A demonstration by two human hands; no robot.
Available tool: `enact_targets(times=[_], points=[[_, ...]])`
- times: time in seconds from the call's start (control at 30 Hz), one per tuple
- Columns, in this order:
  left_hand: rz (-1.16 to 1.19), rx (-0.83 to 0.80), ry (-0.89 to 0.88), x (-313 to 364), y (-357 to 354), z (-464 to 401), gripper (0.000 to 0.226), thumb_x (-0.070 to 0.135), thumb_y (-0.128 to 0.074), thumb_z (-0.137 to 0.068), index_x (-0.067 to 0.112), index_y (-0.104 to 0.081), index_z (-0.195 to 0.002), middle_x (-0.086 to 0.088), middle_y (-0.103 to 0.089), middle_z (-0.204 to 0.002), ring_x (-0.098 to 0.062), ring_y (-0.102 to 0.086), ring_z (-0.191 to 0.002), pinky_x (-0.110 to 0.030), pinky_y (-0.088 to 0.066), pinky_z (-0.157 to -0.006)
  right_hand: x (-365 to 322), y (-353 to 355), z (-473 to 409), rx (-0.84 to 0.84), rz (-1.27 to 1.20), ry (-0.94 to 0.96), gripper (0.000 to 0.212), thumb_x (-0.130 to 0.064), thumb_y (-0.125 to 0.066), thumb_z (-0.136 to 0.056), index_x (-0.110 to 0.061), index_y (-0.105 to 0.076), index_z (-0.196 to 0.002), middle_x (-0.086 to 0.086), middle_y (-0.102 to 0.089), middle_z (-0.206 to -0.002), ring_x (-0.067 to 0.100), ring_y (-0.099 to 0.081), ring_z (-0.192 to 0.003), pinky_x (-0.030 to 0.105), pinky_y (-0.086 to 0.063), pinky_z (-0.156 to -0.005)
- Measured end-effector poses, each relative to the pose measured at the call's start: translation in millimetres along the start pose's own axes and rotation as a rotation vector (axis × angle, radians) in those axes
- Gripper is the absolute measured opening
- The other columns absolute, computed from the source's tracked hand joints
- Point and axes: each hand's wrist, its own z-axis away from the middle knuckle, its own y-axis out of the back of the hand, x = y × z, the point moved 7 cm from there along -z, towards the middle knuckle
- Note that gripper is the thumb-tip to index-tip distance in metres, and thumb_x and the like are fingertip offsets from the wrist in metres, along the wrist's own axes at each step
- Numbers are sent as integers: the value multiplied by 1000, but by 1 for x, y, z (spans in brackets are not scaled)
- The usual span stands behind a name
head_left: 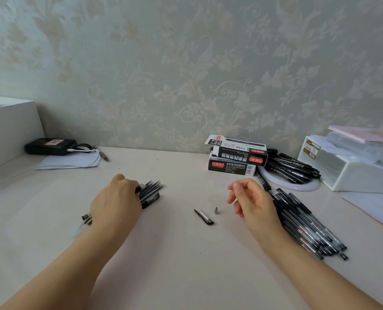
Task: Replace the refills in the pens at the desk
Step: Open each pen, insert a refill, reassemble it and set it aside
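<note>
Bench [181,253]: left hand [115,202] curled over bundle of refills [151,190]; right hand [253,201] loosely curled, holding nothing, beside pile of pens [309,227]; pen cap [204,217] and metal tip [216,210] between hands.

Two hands are in view, a left hand [116,199] and a right hand [254,201]. Two black refill boxes [236,158] are stacked by the wall, and between the hands lie one pen cap [204,217] and one metal pen tip [216,210]. There are two heaps of pens [307,227], [291,166] and one bundle of refills [151,190], each too crowded to count, plus one white plastic organiser [351,173] and one black device [49,146].
</note>
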Motion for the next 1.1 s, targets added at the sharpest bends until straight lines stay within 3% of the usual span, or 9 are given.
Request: enact_targets(times=[0.1, 0.23, 0.37, 0.43, 0.5, 0.63, 0.83, 1.0, 1.1], points=[[75, 60, -116, 21, 6, 8, 20, 22, -46, -95, 17, -62, -83, 0, -47, -90, -30, -56, -75, -30, -39, -53, -4, 2, 0, 20, 8, 22, 18, -26, -51, -101, -19, -63, -89, 0, -65, -75, 12, -49, -59, 18, -42, -54], [253, 32, -380, 63, 5, 30, 18, 38, -51, -95, 30, -67, -99, 9, -52, -94, -20, -62, -82, -31, -47, -59, -21, 20, -8, 73, 55, 75, 18, -26, -51, -100, -21, -63, -88, -1, -66, -74, 10, -50, -58, 17, -42, -54], [283, -61, -541, 83, -7, 44, 21, 45, -49, -95, 35, -63, -106, 12, -51, -95, -11, -59, -82, -28, -44, -58, -37, 44, -24, 79, 380, 103, 15, -28, -58, -95, -24, -64, -82, -5, -66, -68, 8, -54, -57, 24, -46, -60], [283, -86, -551, 84, -12, 45, 21, 45, -48, -95, 36, -62, -106, 13, -51, -95, -10, -58, -82, -29, -46, -59, -38, 51, -32, 27, 649, 37, 15, -29, -64, -91, -23, -65, -77, -6, -67, -66, 9, -59, -62, 16, -44, -65], [286, -95, -548, 82, -14, 44, 20, 44, -47, -95, 36, -63, -105, 13, -51, -93, -11, -57, -80, -29, -45, -58, -35, 58, -36, -64, 885, -79, 16, -31, -68, -87, -21, -67, -76, -8, -66, -66, 7, -59, -64, 6, -33, -58], [289, -78, -537, 79, -14, 41, 21, 43, -47, -96, 34, -65, -102, 11, -52, -91, -13, -56, -77, -29, -44, -58, -36, 65, -29, -241, 1147, -272, 15, -35, -77, -79, -22, -72, -73, -14, -59, -60, -4, -49, -58, 14, -29, -49], [288, -91, -522, 80, -14, 42, 21, 42, -47, -95, 35, -64, -104, 12, -52, -92, -11, -56, -79, -29, -47, -60, -28, 45, -8, -445, 1251, -454, 21, -30, -82, -72, -14, -76, -84, 2, -72, -79, 16, -67, -72, 24, -53, -65], [293, -84, -515, 79, -14, 41, 20, 41, -47, -95, 35, -64, -104, 12, -52, -92, -11, -56, -78, -29, -47, -60, -25, 39, -4, -495, 1272, -460, 13, -20, -74, -77, -12, -76, -87, -1, -65, -71, 18, -65, -74, 27, -54, -70], [323, -81, -501, 79, -13, 42, 21, 44, -48, -95, 37, -64, -107, 15, -53, -95, -8, -55, -77, -28, -47, -60, -18, 35, -4, -496, 1282, -454, 27, -21, -63, -79, -2, -71, -97, 10, -72, -89, 22, -61, -74, 29, -51, -68]])
